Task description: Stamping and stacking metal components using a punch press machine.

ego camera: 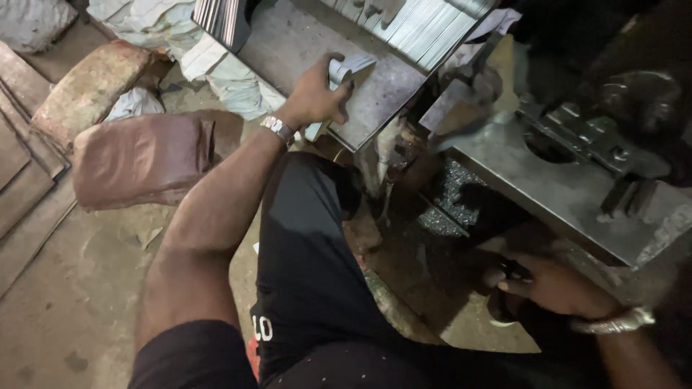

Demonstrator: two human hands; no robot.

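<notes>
From the head camera, the left hand reaches to the upper middle of the frame and curls its fingers around a small grey metal piece on the flat metal bench, likely so it cannot slip. The piece's long side seems to run up and to the right, toward a stack of thin metal strips. At the lower right, the right hand sits in the dark under the heavy press plate; its fingers look bent, but I cannot tell what they hold.
</notes>
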